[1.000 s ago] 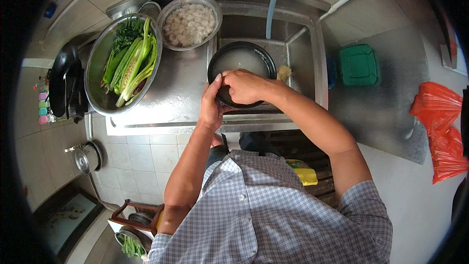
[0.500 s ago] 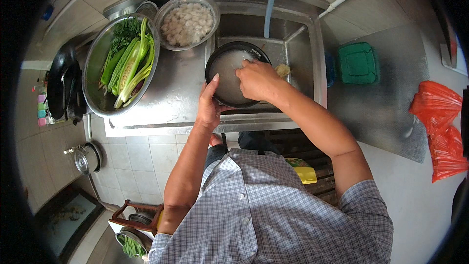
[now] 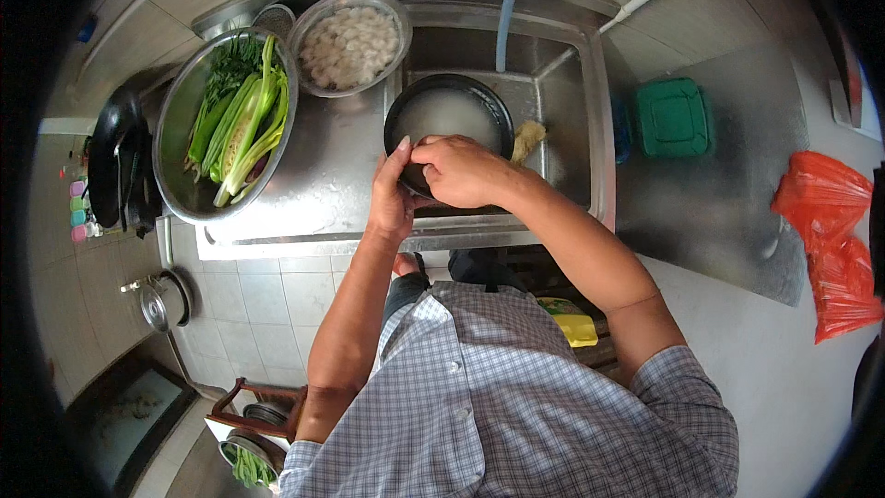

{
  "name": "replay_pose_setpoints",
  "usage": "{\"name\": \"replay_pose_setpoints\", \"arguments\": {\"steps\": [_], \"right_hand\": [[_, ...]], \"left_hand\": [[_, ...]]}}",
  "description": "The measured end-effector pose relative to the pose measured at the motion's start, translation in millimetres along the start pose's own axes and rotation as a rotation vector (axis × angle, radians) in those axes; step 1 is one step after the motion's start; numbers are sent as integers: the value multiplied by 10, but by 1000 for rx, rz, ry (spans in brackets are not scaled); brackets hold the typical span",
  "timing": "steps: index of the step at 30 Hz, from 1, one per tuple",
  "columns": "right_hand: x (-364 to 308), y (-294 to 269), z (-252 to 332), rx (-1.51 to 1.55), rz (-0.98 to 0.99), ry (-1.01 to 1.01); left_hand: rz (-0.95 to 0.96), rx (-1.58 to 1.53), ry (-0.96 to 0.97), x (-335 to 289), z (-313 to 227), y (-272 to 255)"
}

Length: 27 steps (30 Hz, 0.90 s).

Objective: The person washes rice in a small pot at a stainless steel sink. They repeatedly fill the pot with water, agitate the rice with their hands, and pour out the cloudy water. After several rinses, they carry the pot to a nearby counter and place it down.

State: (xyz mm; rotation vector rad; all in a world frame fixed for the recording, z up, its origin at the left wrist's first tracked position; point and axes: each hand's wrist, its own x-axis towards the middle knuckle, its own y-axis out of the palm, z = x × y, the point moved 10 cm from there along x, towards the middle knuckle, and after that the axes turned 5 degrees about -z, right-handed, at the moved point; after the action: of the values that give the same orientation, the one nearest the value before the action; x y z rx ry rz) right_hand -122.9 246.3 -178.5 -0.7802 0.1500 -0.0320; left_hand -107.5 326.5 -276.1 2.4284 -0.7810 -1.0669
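Note:
A round black pot (image 3: 498, 106) with cloudy whitish water (image 3: 447, 113) in it sits over the sink (image 3: 564, 120). My left hand (image 3: 393, 194) grips its near left side, thumb up along the rim and fingers underneath. Over the near part of the pot is my right hand (image 3: 461, 171), its fingers curled in beside the left thumb. What those fingers hold, if anything, is hidden. A tan scrubber (image 3: 528, 140) lies in the sink, just right of the pot.
On the left drainboard (image 3: 332, 157) stand a metal basin (image 3: 172, 180) of green vegetables and a bowl (image 3: 398, 14) of pale pieces in water. A blue hose (image 3: 508, 14) hangs into the sink. Rightward are a green plastic container (image 3: 673, 117) and a red plastic bag (image 3: 825, 240).
My right hand has moved left and toward me, from the middle of the pot to its near left rim. More of the cloudy water shows. My left hand keeps its grip.

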Motion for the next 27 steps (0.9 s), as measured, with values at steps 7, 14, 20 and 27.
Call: {"name": "replay_pose_setpoints", "arguments": {"steps": [7,14,20,27], "right_hand": [[-395,-446,86,-57,-210,-35],[-687,-905,-405,510,-691,93],[-912,-982,-1341,1189,-1085,294],[-755,-417,-2068,1756,-1147,529]], "left_hand": [[18,-5,-9,-22,-9,40],[22,41,-23,-49,-37,124],[18,108,-8,-86,-79,168],[39,131,-25,-81,-77,233]]}}
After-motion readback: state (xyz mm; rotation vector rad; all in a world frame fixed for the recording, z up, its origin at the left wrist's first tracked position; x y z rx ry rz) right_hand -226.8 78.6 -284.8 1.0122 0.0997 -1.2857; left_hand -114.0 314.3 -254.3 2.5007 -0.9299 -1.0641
